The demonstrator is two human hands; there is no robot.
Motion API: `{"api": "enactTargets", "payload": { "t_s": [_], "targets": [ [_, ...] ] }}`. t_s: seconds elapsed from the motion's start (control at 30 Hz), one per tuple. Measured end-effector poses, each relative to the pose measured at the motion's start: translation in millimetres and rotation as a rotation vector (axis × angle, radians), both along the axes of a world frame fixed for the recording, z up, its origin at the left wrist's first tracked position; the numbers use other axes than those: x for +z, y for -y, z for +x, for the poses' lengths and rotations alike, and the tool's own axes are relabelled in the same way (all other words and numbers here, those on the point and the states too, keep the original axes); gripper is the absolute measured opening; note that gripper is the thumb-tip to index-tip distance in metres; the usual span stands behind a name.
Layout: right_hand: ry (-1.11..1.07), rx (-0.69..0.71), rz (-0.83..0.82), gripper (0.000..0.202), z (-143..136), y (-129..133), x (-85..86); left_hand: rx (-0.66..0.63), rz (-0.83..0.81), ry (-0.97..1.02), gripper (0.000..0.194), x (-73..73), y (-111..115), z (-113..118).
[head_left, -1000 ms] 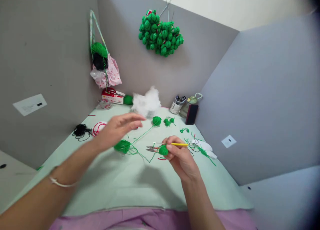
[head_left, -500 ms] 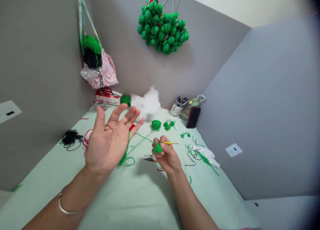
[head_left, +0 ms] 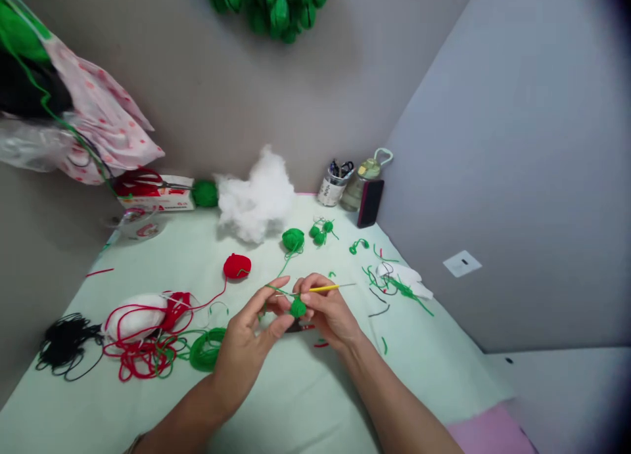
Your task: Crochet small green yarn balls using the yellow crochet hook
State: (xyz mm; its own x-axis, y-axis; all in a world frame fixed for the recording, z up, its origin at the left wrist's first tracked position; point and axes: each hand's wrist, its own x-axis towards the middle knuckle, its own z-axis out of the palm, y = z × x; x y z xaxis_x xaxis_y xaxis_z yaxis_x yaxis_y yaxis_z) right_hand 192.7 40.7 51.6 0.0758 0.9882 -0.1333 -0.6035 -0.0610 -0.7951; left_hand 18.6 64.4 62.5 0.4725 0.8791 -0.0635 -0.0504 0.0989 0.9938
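My right hand (head_left: 331,309) holds a yellow crochet hook (head_left: 324,288) between thumb and fingers, its thin metal tip pointing right. Below the hook hangs a small green crocheted piece (head_left: 298,307), pinched between both hands. My left hand (head_left: 256,326) closes on the left side of that piece, with green yarn running over its index finger. This strand leads back to a green yarn ball (head_left: 293,239) behind the hands. Dark scissors (head_left: 296,325) lie partly hidden beneath the fingers.
A red yarn ball (head_left: 237,267) and white stuffing (head_left: 259,198) lie behind. Tangled red yarn (head_left: 142,359), black yarn (head_left: 66,345) and a green coil (head_left: 207,350) are at left. Yarn scraps (head_left: 404,290), a phone (head_left: 371,204) and a pen cup (head_left: 332,188) stand or lie at right.
My left hand, open and raised before, has come down to the green piece beside my right hand and closed on it. The view has tilted down and moved nearer the table.
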Motion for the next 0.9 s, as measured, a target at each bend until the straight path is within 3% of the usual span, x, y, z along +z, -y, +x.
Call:
{"api": "enactTargets", "payload": {
  "t_s": [0.2,0.33,0.43,0.6,0.7,0.9],
  "targets": [
    [0.184,-0.2,-0.067,0.023,1.8,-0.5,-2.0,-0.038,-0.247,0.064,0.065,-7.7,-17.5,27.9],
    [0.21,-0.319,-0.091,0.015,2.3,10.8,1.5,-0.081,-0.443,0.13,0.065,1.2,-25.9,40.7],
    [0.198,-0.359,-0.113,0.013,10.0,19.3,-0.9,-0.083,-0.534,0.165,0.06,9.7,-19.2,50.8],
    [0.212,-0.172,-0.093,0.021,24.2,23.1,1.7,0.084,-0.497,0.322,0.046,19.9,5.2,58.7],
    [0.149,-0.051,-0.025,0.022,19.5,35.7,14.0,0.089,-0.407,0.346,0.046,23.6,25.5,47.9],
    [0.278,-0.12,0.262,0.012,-15.4,88.2,33.7,0.017,-0.2,0.33,0.044,30.8,74.4,7.8]
  ]
}}
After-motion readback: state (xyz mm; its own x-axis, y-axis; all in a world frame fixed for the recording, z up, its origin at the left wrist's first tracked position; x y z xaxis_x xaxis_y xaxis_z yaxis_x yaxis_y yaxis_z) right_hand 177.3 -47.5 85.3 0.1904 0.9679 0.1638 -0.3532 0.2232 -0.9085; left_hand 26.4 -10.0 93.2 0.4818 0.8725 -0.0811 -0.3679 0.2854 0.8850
